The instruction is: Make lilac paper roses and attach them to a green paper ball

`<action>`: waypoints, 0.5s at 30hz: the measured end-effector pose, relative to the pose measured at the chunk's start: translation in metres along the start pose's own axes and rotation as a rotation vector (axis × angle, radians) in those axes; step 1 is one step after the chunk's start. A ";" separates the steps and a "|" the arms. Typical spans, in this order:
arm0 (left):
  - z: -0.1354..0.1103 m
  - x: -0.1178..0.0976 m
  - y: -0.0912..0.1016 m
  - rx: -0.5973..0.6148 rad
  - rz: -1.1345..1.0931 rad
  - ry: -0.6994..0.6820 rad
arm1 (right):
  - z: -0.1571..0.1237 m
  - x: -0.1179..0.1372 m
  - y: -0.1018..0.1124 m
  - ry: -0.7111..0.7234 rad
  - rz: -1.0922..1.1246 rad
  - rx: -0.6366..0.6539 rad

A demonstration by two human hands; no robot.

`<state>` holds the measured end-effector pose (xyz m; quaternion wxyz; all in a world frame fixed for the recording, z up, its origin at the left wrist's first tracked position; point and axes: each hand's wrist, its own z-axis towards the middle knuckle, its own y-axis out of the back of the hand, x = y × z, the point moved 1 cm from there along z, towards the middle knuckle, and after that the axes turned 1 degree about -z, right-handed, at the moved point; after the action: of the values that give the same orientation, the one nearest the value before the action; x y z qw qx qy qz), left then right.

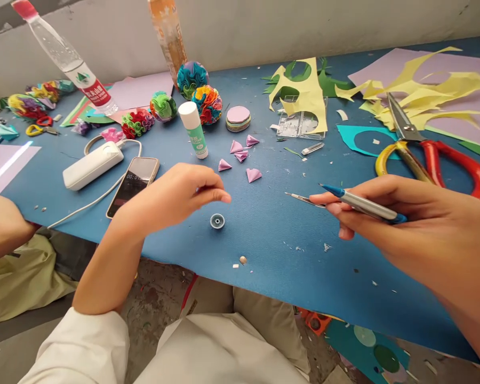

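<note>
My left hand [176, 194] hovers over the blue table [264, 240], its fingers curled loosely together; whether anything is pinched in them is unclear. Just below its fingertips a small grey round cap [217, 221] lies on the table. My right hand [416, 224] is closed on a blue and silver pen [360, 204] and also on a thin metal strip [302, 199] that sticks out to the left. Several folded pink paper cones [240, 157] lie beyond the hands, next to an upright glue stick [194, 129].
A phone [133, 185] and a white power bank [93, 165] with cable lie left. Paper flower balls [192, 77], a stack of paper discs [238, 118], red-yellow scissors [428, 154], cut yellow paper [304, 93] and a tilted bottle [64, 56] lie behind. Another person's arm [2, 226] rests at far left.
</note>
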<state>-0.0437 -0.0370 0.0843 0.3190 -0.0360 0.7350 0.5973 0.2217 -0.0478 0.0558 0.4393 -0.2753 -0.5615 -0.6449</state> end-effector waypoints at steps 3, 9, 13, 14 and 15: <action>-0.023 0.004 -0.019 -0.061 -0.022 -0.146 | -0.001 0.004 0.000 -0.001 0.001 -0.033; -0.052 0.021 -0.064 -0.423 -0.094 -0.167 | -0.006 0.019 0.000 0.005 -0.034 -0.147; -0.057 0.025 -0.077 -0.528 -0.111 -0.089 | -0.006 0.018 0.002 0.006 -0.065 -0.139; -0.056 0.024 -0.078 -0.546 -0.115 -0.073 | -0.006 0.017 0.002 0.007 -0.060 -0.128; -0.055 0.023 -0.078 -0.560 -0.117 -0.064 | -0.005 0.016 0.003 0.007 -0.055 -0.118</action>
<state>-0.0518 -0.1014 0.0103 0.3534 -0.1461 0.5279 0.7584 0.2172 -0.0572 0.0697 0.4062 -0.2831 -0.5282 -0.6898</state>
